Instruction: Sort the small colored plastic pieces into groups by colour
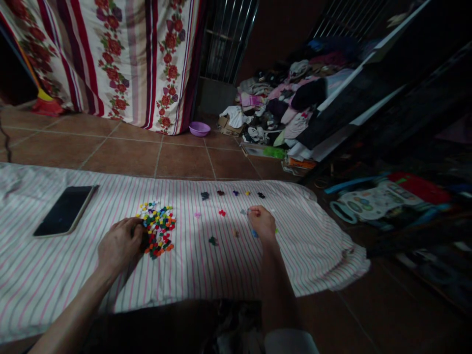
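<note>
Print on pale item (376, 201), right of frame, too blurred to read from here. One smartphone (65, 210), screen dark, left of frame. One heap of tiny coloured pieces (158, 221), left of centre on striped cloth (191, 275), too many to count. Five small clusters (235, 193) in top row, centre; more below. Left hand (121, 242) curled at heap's left edge; can't tell whether gripping. Right hand (262, 222), right of centre, fingertips drawn narrow beside grey cluster (244, 212); can't tell if piece held. One purple basin (199, 129), upper centre.
</note>
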Action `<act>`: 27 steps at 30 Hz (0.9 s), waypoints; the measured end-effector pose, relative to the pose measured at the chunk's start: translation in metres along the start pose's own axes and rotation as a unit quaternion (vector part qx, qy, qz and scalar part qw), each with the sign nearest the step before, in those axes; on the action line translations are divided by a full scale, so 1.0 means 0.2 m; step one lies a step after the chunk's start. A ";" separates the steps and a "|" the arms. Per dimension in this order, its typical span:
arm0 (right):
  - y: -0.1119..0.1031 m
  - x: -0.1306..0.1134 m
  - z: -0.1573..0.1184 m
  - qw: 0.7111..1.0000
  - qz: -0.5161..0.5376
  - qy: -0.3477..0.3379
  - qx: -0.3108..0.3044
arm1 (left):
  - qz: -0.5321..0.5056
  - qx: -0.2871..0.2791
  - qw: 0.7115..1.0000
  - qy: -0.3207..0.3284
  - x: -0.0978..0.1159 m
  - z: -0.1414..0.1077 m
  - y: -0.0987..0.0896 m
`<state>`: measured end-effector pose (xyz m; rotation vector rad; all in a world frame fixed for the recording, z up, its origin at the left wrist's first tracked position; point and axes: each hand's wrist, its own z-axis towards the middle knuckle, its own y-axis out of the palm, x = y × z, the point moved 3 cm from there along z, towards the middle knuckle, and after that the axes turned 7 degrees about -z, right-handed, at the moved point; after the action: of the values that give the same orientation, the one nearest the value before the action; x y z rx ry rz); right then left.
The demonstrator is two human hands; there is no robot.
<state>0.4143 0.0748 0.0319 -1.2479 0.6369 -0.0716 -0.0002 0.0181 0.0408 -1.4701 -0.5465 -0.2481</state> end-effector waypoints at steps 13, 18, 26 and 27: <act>0.09 0.01 0.01 0.998 -0.043 -0.027 0.023 | -0.002 0.036 0.999 0.026 -0.01 0.00 0.00; 0.11 0.01 0.02 0.999 -0.021 -0.049 0.003 | -0.003 0.040 0.999 0.032 -0.01 0.00 0.00; 0.10 0.01 0.03 1.000 0.014 -0.024 0.002 | 0.003 0.015 1.000 0.013 0.01 -0.01 -0.01; 0.09 0.01 0.03 1.000 0.010 -0.020 0.008 | 0.003 0.016 1.000 0.014 0.01 -0.01 -0.01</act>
<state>0.4137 0.0848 0.0151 -1.2243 0.6138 -0.0346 0.0010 0.0168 0.0442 -1.4355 -0.5204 -0.2543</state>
